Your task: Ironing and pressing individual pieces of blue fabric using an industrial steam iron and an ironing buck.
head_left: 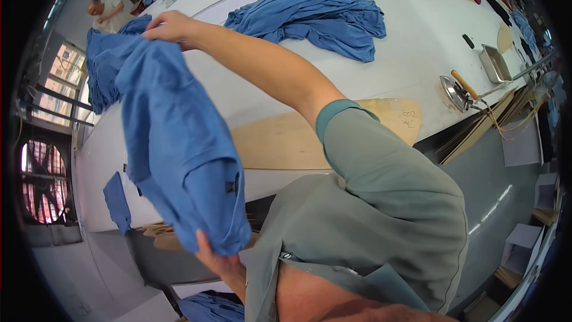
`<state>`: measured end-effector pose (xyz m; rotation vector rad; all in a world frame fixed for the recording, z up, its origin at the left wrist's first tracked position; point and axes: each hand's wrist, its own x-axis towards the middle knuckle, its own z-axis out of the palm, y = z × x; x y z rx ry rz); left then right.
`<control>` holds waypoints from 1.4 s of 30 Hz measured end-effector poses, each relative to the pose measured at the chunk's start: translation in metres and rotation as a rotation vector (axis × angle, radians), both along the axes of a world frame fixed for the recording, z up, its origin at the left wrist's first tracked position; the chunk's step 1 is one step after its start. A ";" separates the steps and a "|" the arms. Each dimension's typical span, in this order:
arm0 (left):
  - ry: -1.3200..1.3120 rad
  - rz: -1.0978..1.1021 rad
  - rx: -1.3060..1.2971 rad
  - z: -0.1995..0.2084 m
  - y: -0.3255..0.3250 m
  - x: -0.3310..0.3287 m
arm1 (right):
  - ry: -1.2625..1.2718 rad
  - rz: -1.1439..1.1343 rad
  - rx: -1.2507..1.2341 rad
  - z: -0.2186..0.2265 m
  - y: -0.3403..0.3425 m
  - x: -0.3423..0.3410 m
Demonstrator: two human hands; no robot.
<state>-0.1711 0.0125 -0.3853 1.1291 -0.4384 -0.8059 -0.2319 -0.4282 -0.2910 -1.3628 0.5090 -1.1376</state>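
A blue T-shirt (173,119) hangs lengthwise between my two hands over the left part of the table. My right hand (171,28), at the end of an arm stretched across to the far left, pinches its far end. The near end rests in my left hand (219,265), whose fingers are closed at the edge and partly hidden by the cloth. A dark label shows near the neck opening. Behind the far end is a heap of blue garments (101,74), partly covered by the shirt. A flat tan shaped board (280,140) lies on the table beside the shirt.
A larger blue garment pile (310,15) lies on the white table (411,42). An iron (456,92) and a metal tray (494,64) stand at the right. Blue cloth (211,307) lies below at the lower edge. Another person (106,15) is at the far left.
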 end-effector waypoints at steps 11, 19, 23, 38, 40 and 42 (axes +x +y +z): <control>-0.893 -0.693 0.826 -0.164 -0.015 -0.098 | 1.454 -0.497 -0.622 -0.379 0.199 -0.371; -1.212 -0.482 0.396 -0.200 -0.159 -0.095 | 1.711 -0.774 -0.376 -0.376 0.331 -0.504; -1.654 -0.491 0.175 -0.236 -0.209 -0.098 | 1.904 -0.828 -0.152 -0.358 0.394 -0.530; -1.360 -0.612 -0.009 -0.253 -0.283 -0.074 | 1.441 -1.080 0.340 -0.152 0.568 -0.543; -1.322 -0.549 -0.176 -0.232 -0.287 -0.081 | 1.476 -1.063 0.299 -0.133 0.554 -0.522; -1.317 -0.560 -0.244 -0.201 -0.293 -0.090 | 1.469 -1.067 0.262 -0.140 0.530 -0.502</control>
